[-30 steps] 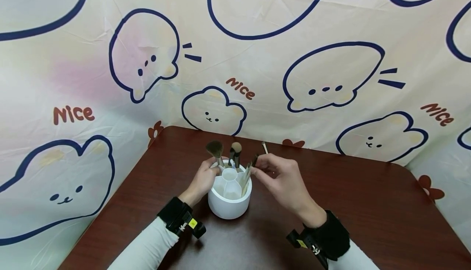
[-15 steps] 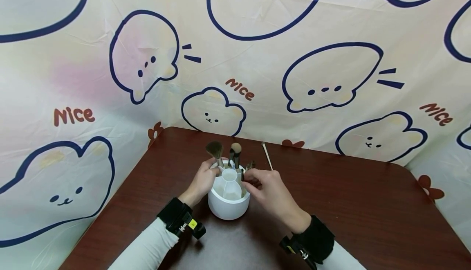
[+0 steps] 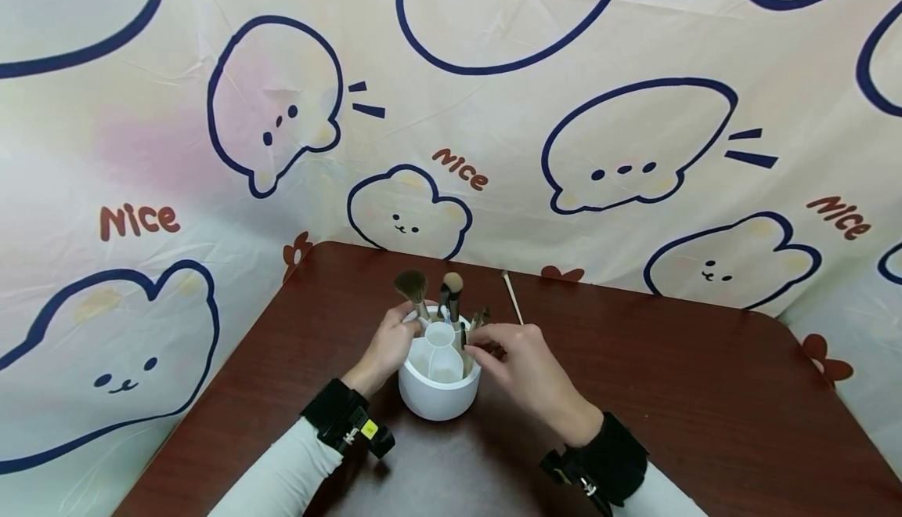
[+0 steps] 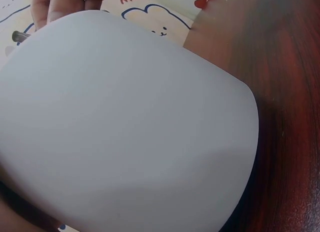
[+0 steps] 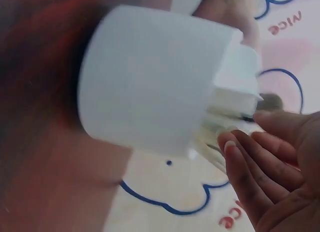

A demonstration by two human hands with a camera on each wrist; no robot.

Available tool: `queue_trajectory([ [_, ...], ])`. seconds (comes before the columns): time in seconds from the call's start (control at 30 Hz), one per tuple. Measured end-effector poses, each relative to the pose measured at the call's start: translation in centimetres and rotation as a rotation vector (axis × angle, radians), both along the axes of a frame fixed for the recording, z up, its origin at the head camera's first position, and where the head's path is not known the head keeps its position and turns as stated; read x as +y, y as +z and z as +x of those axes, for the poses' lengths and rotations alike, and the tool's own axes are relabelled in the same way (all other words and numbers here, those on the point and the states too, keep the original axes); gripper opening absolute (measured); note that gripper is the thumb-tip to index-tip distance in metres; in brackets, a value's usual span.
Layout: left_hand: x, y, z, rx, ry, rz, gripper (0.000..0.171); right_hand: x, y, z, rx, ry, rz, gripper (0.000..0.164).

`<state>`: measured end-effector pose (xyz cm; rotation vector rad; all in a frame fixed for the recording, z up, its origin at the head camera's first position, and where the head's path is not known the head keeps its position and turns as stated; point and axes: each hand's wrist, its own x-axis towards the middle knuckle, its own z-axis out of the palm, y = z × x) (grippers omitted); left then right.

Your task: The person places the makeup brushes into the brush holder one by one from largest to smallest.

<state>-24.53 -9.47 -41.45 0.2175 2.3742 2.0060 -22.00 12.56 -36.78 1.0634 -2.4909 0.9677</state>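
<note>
A round white brush holder (image 3: 431,399) with compartments stands on the table, several makeup brushes upright in it. My left hand (image 3: 384,345) grips its left rim, thumb over the edge; the holder's white wall (image 4: 130,117) fills most of the left wrist view. At its right side, my right hand (image 3: 528,368) pinches a thin dark-ended makeup brush (image 3: 463,335) whose lower part is inside a compartment. In the right wrist view, the brush's dark end (image 5: 247,118) meets the thumb tip, and pale brush handles lie beside the fingers (image 5: 245,162).
A fluffy wide brush (image 3: 411,286) and a round-headed brush (image 3: 454,285) rise from the holder's back compartments. One slim pale stick-like brush (image 3: 514,299) lies on the brown table (image 3: 676,392) behind my right hand. A printed curtain (image 3: 493,117) hangs along the table's back edge.
My right hand has come left and down to the holder, bringing the thin brush into a right-side compartment, then stayed nearly still. My left hand keeps its grip.
</note>
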Motion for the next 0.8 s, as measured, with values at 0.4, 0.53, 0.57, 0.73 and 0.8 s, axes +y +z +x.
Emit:
queue_trajectory([
  [0.4,0.2,0.1,-0.2,-0.004,0.009,-0.004,0.043,4.9,3.1,-6.0,0.120,-0.243,-0.092,0.004],
  [0.53,0.2,0.1,0.0,-0.008,0.008,0.000,0.044,5.8,0.5,-9.0,-0.041,-0.310,0.028,0.007],
  [0.57,0.2,0.1,0.1,-0.010,0.008,0.000,0.045,6.0,-0.3,-9.7,-0.087,-0.324,0.064,0.011],
  [0.73,0.1,0.0,0.1,-0.006,0.017,0.005,0.044,6.6,-4.2,-12.4,-0.253,-0.364,0.224,0.027],
  [0.8,0.1,0.0,0.1,0.001,0.016,0.010,0.042,6.5,-5.4,-13.2,-0.293,-0.368,0.262,0.031],
])
